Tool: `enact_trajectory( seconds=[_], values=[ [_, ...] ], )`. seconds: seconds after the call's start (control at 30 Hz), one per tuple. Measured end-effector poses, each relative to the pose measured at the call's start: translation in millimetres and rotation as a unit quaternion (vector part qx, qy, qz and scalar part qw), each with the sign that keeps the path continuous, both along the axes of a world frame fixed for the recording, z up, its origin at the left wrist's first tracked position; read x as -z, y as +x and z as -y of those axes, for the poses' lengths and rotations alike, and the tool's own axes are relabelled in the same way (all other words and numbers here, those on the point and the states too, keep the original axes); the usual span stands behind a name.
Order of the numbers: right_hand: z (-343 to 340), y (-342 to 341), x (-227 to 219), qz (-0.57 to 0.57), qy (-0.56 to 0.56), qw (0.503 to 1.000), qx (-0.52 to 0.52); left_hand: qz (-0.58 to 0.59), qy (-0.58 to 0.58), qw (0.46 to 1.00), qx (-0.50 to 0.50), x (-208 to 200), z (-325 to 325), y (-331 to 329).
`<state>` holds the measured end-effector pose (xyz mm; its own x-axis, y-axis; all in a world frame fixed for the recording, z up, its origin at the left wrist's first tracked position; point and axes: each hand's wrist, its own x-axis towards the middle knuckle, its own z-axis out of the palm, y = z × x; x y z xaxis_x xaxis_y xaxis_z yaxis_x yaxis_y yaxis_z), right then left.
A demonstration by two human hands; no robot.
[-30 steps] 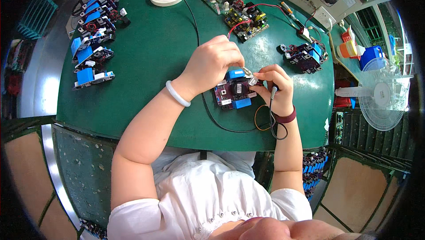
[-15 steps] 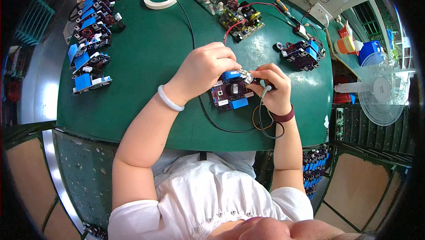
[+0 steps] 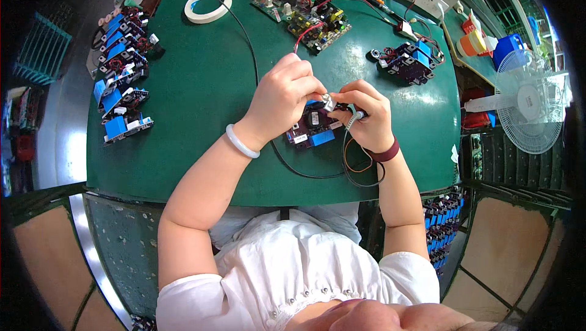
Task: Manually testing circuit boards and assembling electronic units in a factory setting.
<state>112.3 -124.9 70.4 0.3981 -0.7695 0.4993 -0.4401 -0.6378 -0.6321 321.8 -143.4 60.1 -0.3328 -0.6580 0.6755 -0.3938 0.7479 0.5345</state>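
Purple board (image 3: 297,129): flat on the green table (image 3: 183,99), at about 5 o'clock from the left hand (image 3: 285,90) and between 8 and 9 from the right hand (image 3: 369,117); its far part is hidden by fingers.
Plug (image 3: 328,104): whitish, raised over the board's 1 o'clock corner, between the two sets of fingertips.
Left hand: fingers curled, thumb and forefinger nearly closed in a pinch on the plug's left side.
Right hand: thumb and forefinger pinched on the plug's right side, other fingers loosely bent.
Plug's axis: mostly covered; I cannot tell which way it points, or whether it is one piece or two.
Board's near edge: runs from just past 8 o'clock to just past 2; the blue block (image 3: 321,138) along it lies the same way.
Cord (image 3: 295,168): black, passing behind the left hand and curving by the board at 6 o'clock.
Grey lead (image 3: 352,121): lies against the right fingers; whether gripped, I cannot tell.
Since a second ago: fingertips are closer together, the far blue part of the board is more covered, and the whole view has shifted, tape (image 3: 209,18) included.
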Motion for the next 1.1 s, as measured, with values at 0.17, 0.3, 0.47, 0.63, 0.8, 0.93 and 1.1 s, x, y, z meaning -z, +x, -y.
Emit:
enact_trajectory(
  seconds=[0.17, 0.3, 0.47, 0.63, 0.8, 0.93, 1.1],
  values=[
    [3.0, -2.0, 4.2, -0.007, -0.013, 1.0, 0.0, 0.031, -0.001, 1.0, 0.004, -3.3, 3.0, 3.1],
    [1.5, -9.4, -22.3, 0.01, 0.019, 1.0, 0.017, 0.021, -0.035, 0.999, -0.011, -19.2, -0.5, 16.9],
    [3.3, -47.4, -8.7, 0.282, 0.019, 0.957, 0.069, 0.152, 0.087, 0.982, 0.068, -22.8, -27.9, 6.7],
    [0.0, -51.7, -9.8, 0.444, 0.12, 0.888, 0.029, 0.179, 0.148, 0.966, 0.112, -16.3, -21.9, 12.2],
    [1.5, -56.4, -27.4, 0.007, 0.191, 0.981, -0.045, 0.173, 0.203, 0.958, 0.103, -21.3, -17.0, 21.5],
    [2.9, -47.8, 0.6, -0.056, 0.082, 0.994, -0.048, 0.172, 0.241, 0.95, 0.102, -22.4, -16.1, 18.7],
    [5.7, -45.4, 5.6, -0.092, 0.128, 0.987, 0.028, 0.15, 0.228, 0.957, 0.1, -15.2, -17.9, 11.5]
  ],
)
